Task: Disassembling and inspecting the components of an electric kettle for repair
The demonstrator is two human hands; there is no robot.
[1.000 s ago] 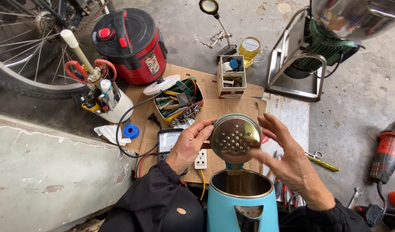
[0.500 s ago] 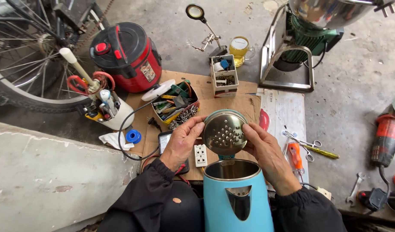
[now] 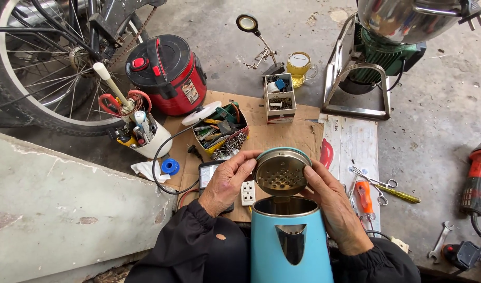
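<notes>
both our hands [image 3: 230, 181] [image 3: 332, 202] grip the lid [image 3: 281, 172] above the kettle [image 3: 291, 238] (hinge could snap if we twist).

Small open carton [image 3: 279, 98] standing at twelve o'clock on cardboard, white-sided, holding small parts. Printed white sheet [image 3: 355, 144] with red mark lying at two o'clock, flat beside cardboard. Pale rectangular label [image 3: 188, 91] showing on side of red cooker [image 3: 167, 73] at eleven o'clock. Small device with pale screen [image 3: 208, 172] lying at nine o'clock, just beside left hand [image 3: 229, 181].
</notes>
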